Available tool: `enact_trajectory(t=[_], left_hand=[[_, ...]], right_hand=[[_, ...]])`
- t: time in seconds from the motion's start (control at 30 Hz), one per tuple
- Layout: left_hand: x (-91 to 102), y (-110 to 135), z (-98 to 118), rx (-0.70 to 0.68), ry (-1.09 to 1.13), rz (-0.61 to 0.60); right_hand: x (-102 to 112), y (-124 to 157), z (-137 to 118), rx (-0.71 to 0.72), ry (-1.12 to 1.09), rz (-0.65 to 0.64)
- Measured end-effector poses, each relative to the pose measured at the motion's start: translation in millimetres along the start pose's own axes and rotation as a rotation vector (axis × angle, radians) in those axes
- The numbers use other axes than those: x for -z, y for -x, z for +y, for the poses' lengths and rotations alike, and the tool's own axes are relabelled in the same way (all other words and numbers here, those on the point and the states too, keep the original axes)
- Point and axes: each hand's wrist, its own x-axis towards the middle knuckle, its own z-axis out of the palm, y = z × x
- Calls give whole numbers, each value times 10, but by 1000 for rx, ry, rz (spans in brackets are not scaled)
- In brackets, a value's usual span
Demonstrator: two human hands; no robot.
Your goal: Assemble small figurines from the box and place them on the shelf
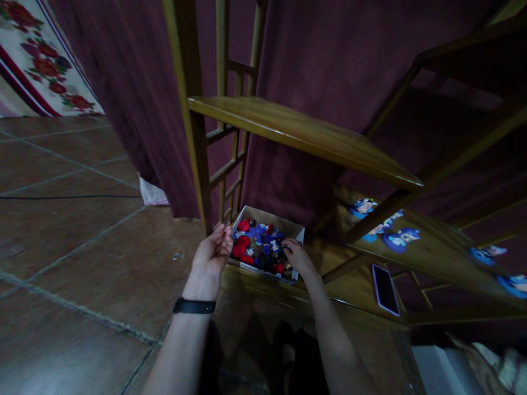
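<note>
A shallow cardboard box point(297, 226) on the lowest shelf holds several small figurines point(263, 241) in blue, red and black, some with round bases. My left hand point(214, 248) is just outside the box's left side, palm turned up, fingers loosely curved and apart, with nothing visible in it. Over the box's right side, my right hand point(297, 255) reaches in with its fingers bent down among the figurines. Its fingertips are close together near a dark piece, and what they grip, if anything, is too small to make out.
A wooden shelf board point(296, 126) juts out above the box, beside a wooden post point(191, 126). On the right, blue-based figurines point(401, 239) stand on another shelf. A phone point(385, 289) lies on the lower board. Purple curtain point(313, 66) hangs behind.
</note>
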Motion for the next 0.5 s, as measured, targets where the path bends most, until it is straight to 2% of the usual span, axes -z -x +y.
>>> enact_trajectory(t=[0.2, 0.43, 0.5], left_hand=[[-7, -26, -67, 36, -8, -2], [-73, 3, -146, 50, -43, -8], [-90, 15, -152, 54, -36, 2]], right_hand=[[-162, -174, -127, -9, 248, 46], [-320, -266, -220, 115, 296, -71], [-340, -296, -239, 102, 302, -89]])
